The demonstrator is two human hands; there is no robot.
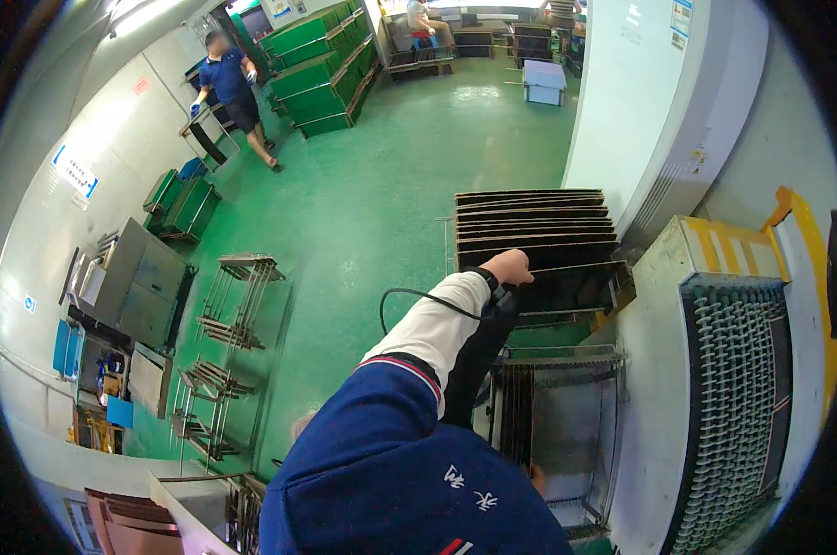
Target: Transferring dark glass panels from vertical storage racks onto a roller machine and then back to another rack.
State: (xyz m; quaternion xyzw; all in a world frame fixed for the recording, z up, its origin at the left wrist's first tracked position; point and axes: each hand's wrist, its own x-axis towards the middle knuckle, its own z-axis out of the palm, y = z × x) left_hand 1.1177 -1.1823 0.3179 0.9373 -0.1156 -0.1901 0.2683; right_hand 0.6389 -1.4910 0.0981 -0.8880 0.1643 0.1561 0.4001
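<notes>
Your scene reads bright, lit by a ceiling tube (pixel 148 17) at upper left and a washed-out strip at the far end, with soft glare on the green floor (pixel 474 92) and pale left wall (pixel 104 116). Shadow darkens the gaps between your dark panels (pixel 553 251). Fisheye bends your outer edges inside a black rim; near detail sharp, far detail soft.

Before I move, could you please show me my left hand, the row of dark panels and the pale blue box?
Left hand (pixel 510 267): head view, middle of the hand.
Row of dark panels (pixel 536 228): head view, middle of the row.
Pale blue box (pixel 544 92): head view, its near side.
</notes>
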